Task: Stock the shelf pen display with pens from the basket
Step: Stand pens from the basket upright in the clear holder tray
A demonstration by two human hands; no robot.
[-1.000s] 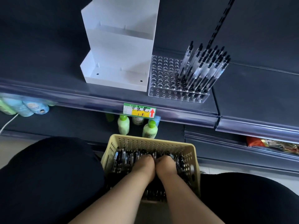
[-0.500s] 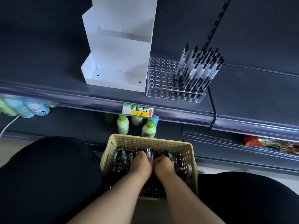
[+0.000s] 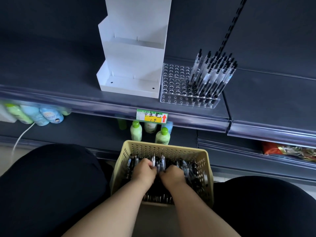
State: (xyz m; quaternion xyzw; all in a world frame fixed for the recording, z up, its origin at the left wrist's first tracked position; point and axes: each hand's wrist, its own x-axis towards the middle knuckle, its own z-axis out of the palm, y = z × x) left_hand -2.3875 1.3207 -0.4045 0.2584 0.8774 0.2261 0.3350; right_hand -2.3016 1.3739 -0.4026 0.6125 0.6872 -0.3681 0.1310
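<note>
The pens (image 3: 158, 162) stand bunched in the near basket (image 3: 171, 147), with the left hand (image 3: 145, 171) and right hand (image 3: 172, 175) both curled tight round them. If the bunch is lifted unevenly, loose ones could slip out and scatter. Crowding the far pen display (image 3: 176, 86) could also topple those leaning at its right.

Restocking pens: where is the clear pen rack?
Head view: on the upper shelf, right of centre, the clear pen rack stands beside the white display stand.
</note>
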